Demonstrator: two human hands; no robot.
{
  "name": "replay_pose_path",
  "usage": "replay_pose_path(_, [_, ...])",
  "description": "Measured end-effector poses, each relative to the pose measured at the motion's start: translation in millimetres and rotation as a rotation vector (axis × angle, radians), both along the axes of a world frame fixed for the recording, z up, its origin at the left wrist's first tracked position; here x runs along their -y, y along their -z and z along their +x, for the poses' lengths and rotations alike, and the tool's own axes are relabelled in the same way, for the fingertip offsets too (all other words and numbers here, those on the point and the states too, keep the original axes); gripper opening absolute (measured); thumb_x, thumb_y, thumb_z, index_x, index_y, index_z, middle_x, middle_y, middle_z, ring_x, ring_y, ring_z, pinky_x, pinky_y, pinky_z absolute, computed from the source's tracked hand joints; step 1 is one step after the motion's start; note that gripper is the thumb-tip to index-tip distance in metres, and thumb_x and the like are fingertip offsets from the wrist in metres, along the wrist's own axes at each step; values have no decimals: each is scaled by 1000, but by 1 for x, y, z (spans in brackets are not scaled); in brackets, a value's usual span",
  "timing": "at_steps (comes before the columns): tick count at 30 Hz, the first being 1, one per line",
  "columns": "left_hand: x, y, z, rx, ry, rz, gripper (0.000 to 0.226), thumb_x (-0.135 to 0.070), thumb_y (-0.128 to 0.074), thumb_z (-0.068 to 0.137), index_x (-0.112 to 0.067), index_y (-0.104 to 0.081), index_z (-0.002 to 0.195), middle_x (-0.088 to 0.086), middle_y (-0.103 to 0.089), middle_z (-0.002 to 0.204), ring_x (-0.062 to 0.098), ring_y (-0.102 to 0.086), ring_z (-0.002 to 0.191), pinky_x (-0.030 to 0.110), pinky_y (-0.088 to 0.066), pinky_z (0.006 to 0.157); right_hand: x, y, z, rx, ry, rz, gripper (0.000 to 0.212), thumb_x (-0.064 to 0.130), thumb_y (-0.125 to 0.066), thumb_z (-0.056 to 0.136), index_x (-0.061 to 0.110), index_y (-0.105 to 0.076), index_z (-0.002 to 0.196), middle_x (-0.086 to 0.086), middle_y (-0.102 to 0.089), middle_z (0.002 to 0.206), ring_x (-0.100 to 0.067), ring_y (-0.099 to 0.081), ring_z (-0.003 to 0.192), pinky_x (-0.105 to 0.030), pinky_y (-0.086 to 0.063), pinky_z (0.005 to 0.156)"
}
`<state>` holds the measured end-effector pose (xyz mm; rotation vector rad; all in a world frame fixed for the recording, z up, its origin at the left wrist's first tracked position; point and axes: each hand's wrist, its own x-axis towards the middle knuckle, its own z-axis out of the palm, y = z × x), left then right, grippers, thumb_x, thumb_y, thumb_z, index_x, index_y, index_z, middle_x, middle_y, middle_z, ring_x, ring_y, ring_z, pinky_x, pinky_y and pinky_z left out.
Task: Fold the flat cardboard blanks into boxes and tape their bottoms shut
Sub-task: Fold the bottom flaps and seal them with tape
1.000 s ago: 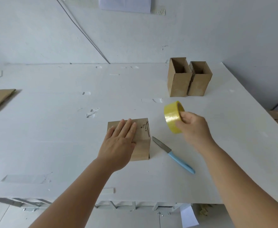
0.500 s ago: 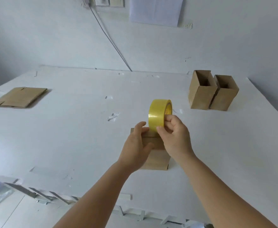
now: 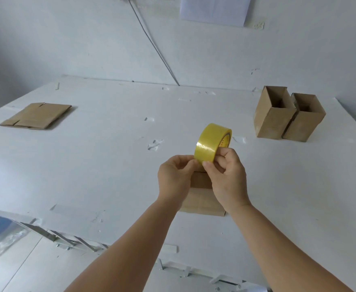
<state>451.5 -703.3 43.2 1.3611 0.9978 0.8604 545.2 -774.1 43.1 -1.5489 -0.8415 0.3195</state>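
We hold the yellow tape roll (image 3: 212, 144) up over the folded box (image 3: 202, 197), which lies on the white table (image 3: 109, 165) just under our wrists. Our right hand (image 3: 228, 175) grips the roll, thumb on its face and fingers curled at its side; our left hand (image 3: 175, 175) pinches at the roll's near edge, so we judge that we are picking the tape's free end loose. Next we need to peel off a strip and lay it across the box's bottom seam. A flat cardboard blank (image 3: 35, 115) waits at the far left, well apart; two finished open boxes (image 3: 289, 114) stand touching at the far right. Scraps of tape dot the table. Behind it, a white wall carries a dark cable (image 3: 151, 41) and a paper sheet (image 3: 214, 9).
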Motion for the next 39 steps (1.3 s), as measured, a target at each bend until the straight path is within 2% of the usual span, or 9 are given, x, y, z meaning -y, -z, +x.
replay_pose_path(7, [-7, 2, 3, -42, -21, 21, 11, -22, -71, 80, -16, -67, 73, -6, -71, 70, 9, -66, 70, 26, -53, 65, 0, 1, 3, 57, 12, -25, 30, 14, -69, 82, 37, -54, 93, 16, -71, 97, 0, -66, 94, -27, -53, 85])
replay_pose_path(13, [-13, -4, -2, -49, 127, -20, 15, -25, -65, 86, -14, -60, 77, 6, -72, 84, 22, -68, 82, 36, -54, 74, -6, 6, 3, 149, 93, -51, 23, 16, -72, 79, 25, -57, 94, 10, -69, 93, -9, -64, 89, -24, -50, 79])
replay_pose_path(19, [-14, -6, 2, -75, 153, -18, 14, -20, -54, 92, -16, -55, 79, -9, -72, 79, 8, -66, 83, 29, -50, 74, -9, 2, 8, 79, 311, 34, 66, 29, -74, 71, 8, -44, 126, -1, -35, 126, -16, -40, 118, -21, -38, 94])
replay_pose_path(22, [-14, -5, 1, -82, 143, -9, 14, -18, -49, 94, -17, -51, 80, -15, -65, 67, -8, -59, 65, 22, -40, 64, -11, 0, 19, -123, 241, -87, 77, 33, -69, 83, 17, -26, 145, 0, -35, 138, -15, -39, 126, -28, -39, 93])
replay_pose_path(24, [-16, -4, -2, -67, 149, -32, 11, -17, -45, 94, -15, -49, 83, -5, -70, 80, -1, -66, 76, 24, -43, 68, -9, 1, 22, -127, 164, -132, 71, 35, -65, 85, 24, -28, 145, 5, -43, 135, -12, -44, 122, -26, -37, 92])
replay_pose_path(28, [-19, -4, -6, -38, 205, -66, 23, -26, -49, 94, -3, -53, 96, 14, -72, 97, 23, -69, 97, 43, -52, 89, -4, 2, 23, -51, 138, -120, 50, 30, -63, 86, 36, -42, 131, 8, -46, 117, 0, -51, 96, -20, -41, 78])
replay_pose_path(32, [-21, -3, -8, 80, 245, -110, 30, -21, -50, 97, 9, -54, 98, 13, -75, 87, 23, -72, 89, 38, -53, 88, 1, -2, 25, -116, 49, -73, 39, 25, -58, 89, 52, -39, 109, 12, -61, 87, -2, -57, 78, -10, -43, 63])
replay_pose_path(35, [-24, -4, -10, 110, 242, -135, 17, -17, -54, 95, -2, -55, 87, 11, -75, 81, 24, -72, 88, 36, -53, 85, 3, -5, 28, -136, -43, -78, 42, 26, -55, 93, 51, -39, 122, 13, -63, 103, 8, -57, 88, -1, -41, 66])
replay_pose_path(39, [-29, -8, -14, 70, 225, -160, 14, -10, -57, 91, -7, -51, 78, 6, -70, 73, 24, -73, 85, 38, -52, 88, 4, -2, 30, -83, -126, -78, 58, 20, -54, 95, 49, -29, 139, 7, -50, 134, 0, -48, 117, -10, -41, 88])
